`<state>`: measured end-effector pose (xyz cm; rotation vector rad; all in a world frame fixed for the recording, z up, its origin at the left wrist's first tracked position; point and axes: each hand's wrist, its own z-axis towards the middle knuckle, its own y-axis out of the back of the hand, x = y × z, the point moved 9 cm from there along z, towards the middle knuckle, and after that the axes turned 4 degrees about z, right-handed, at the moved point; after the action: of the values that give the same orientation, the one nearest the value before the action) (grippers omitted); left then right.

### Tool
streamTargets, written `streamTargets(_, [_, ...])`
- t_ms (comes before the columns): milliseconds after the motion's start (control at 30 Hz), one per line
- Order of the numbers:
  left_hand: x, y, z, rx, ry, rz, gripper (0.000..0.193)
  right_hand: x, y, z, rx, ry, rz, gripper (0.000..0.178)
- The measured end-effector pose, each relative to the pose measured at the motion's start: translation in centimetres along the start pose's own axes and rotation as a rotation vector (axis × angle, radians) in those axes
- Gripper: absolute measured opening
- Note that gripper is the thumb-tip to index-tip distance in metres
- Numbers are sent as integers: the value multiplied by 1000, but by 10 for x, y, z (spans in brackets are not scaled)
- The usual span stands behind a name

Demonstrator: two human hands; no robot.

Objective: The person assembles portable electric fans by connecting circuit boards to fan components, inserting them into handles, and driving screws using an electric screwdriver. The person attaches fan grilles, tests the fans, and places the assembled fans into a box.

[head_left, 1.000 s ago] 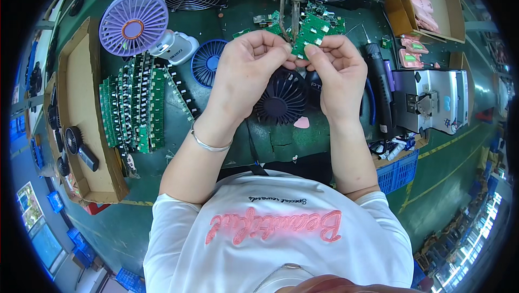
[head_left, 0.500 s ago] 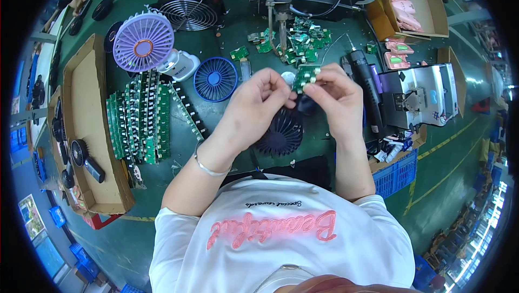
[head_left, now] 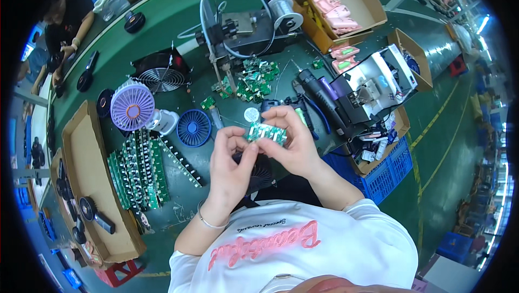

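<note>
Between my two hands is a small green circuit board piece with white parts along it. My right hand grips it, thumb on the near side and fingers behind. My left hand pinches its left end with thumb and bent fingers. Under my hands a dark fan head is partly hidden. Just beyond them lies a round white disc. Farther off is a pile of loose green circuit boards beneath a bench machine with a wire spool. Rows of circuit board strips lie to my left.
A blue fan grille and a purple fan stand left of centre. On the right are a black electric screwdriver, a white-and-black device and a blue crate. Cardboard trays flank the bench. A co-worker sits far left.
The view has shifted and turned. The circuit board has gone from upright to lying roughly level, and my left fingers have moved from beside it onto its left end.
</note>
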<state>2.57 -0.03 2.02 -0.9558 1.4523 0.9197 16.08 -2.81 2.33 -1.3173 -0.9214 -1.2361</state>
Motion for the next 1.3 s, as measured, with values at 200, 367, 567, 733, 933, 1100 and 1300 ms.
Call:
streamTargets(200, [23,7,-10,88,225,-383,16,10,-18,-6,203,85,-148,35])
streamTargets(367, [27,6,-19,156,216,-501,17,28,-22,-10,272,80,-210,37])
streamTargets(567, [12,-11,-27,342,222,-658,23,18,-31,-19,389,-137,367,37])
streamTargets(733, [13,-21,-34,494,261,-867,14,19,-7,4,283,-258,428,34])
streamTargets(933, [4,2,-35,265,127,-396,9,74,190,124,-458,170,230,64])
streamTargets(1100, [6,23,-38,143,101,-233,13,76,146,99,-293,96,-201,51])
streamTargets(1300, [-5,29,-32,103,55,15,32,27,50,32,-82,274,-1196,14])
